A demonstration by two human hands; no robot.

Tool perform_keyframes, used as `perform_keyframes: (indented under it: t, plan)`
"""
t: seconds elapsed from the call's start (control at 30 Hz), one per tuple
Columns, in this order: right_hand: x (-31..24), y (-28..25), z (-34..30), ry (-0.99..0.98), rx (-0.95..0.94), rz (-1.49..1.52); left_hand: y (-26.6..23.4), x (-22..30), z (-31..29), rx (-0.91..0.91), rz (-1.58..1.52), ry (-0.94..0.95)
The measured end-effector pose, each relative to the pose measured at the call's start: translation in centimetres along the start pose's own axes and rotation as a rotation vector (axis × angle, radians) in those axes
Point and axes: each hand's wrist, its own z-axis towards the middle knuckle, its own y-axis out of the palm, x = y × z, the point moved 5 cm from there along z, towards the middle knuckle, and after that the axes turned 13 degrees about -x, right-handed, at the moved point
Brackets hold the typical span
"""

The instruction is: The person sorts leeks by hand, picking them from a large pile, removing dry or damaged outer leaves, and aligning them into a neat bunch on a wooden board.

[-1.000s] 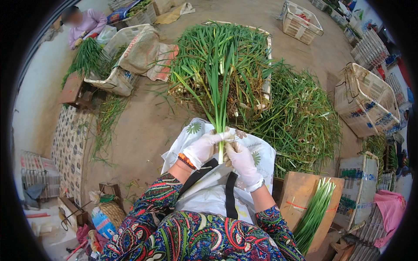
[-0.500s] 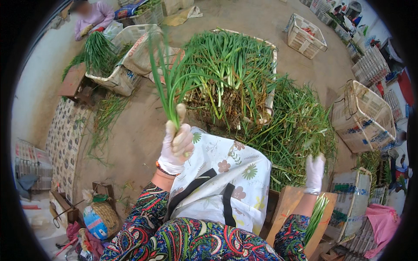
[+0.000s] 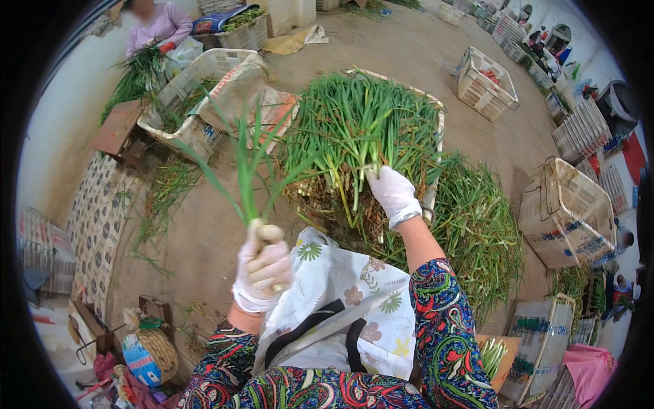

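Now the left hand has its grip wrapped round a green bunch, just left of the apron: probably light, bendy, easily bruised, best held low; right hand touches heaped stalks, closure unclear

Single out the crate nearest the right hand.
It is the crate heaped with leafy green plants, straight ahead: the right hand is at their stems. The other crates stand farther from that hand.
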Motion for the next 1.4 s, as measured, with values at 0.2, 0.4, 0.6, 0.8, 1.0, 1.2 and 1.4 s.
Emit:
perform_keyframes:
  t: [0.2,0.4,0.6,0.8,1.0,1.2,1.4]
  plan:
    - [1.8,-2.4,-8.6,0.105,-0.22,1.092,-6.3,-0.7,-5.1,0.35,0.001,-0.032]
    - [6.9,6.2,-20.6,0.258,-0.491,1.133,-9.3,-3.7,-5.8,0.7,0.505,-0.338]
    - [1.7,8.7,-27.5,0.188,-0.736,1.312,-12.4,-6.4,-3.9,0.831,0.766,-0.481]
    - [1.6,8.1,-27.6,0.164,-0.62,1.234,-13.5,-8.0,-4.1,0.915,0.827,-0.561]
    - [2.8,8.3,-25.2,0.146,-0.286,1.491,-12.4,-9.3,-3.7,0.887,0.854,-0.491]
    - [5.2,6.5,-26.9,0.066,-0.199,1.487,-14.4,-6.6,-3.0,0.852,0.486,-0.28]
    - [15.2,4.8,-27.0,0.014,0.141,2.057,-12.7,-5.7,-1.8,0.68,0.25,-0.232]
